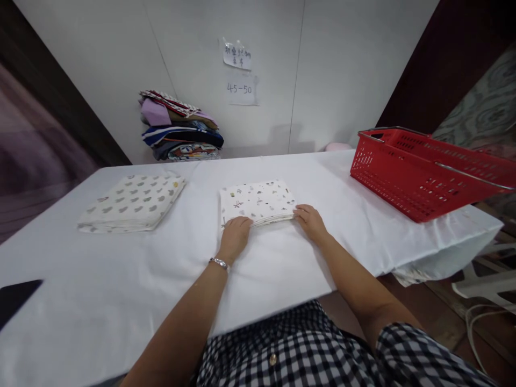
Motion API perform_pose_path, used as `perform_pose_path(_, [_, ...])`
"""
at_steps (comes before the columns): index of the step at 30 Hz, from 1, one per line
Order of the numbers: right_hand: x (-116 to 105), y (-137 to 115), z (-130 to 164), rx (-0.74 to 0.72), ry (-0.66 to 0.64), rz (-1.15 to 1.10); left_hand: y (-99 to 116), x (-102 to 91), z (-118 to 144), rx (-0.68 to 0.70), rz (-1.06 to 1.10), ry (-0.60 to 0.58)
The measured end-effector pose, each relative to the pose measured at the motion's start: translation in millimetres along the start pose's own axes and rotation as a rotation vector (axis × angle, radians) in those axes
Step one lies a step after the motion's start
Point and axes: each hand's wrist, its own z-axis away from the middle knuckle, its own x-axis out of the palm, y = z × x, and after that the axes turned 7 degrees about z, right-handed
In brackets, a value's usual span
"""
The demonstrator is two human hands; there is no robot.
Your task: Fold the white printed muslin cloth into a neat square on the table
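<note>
Folded printed cloth is pinned flat at table centre, near edge gripped at both corners by left hand and right hand, fingers curled on it, presumably keeping layers aligned; second folded cloth lies well left, red basket right.

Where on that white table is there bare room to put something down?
Bare cloth lies between the grey-patterned folded cloth and the small folded cloth under both hands, between that cloth and the red basket, and along the near left edge beside a dark object. The back left by the fabric stack is crowded.
</note>
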Motion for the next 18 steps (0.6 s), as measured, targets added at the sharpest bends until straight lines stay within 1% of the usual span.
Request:
perform_pose_path(4, [-1, 0, 2, -0.004, 0.031, 0.01, 2, -3.8, 2, -0.033, 0.02, 0.027])
perform_pose_path(7, [-5, -9, 1, -0.049, 0.036, 0.043, 2, -7.5, 6, -0.062, 0.008, 0.055])
perform_pose_path(9, [-6, -16, -2, -0.098, 0.008, 0.059, 1, -10.6, 9, -0.079, -0.005, 0.055])
perform_pose_path(12, [-3, -23, -4, -0.15, -0.08, 0.056, -2, -16.7, 13, -0.117, -0.024, 0.058])
perform_pose_path(14, [0, -23, -4, -0.14, -0.117, 0.044, -5, -21.7, 17, -0.154, -0.03, 0.066])
perform_pose_path(18, [2, -18, -1, -0.114, -0.127, 0.017, -16, -31.1, 28, -0.258, 0.001, 0.095])
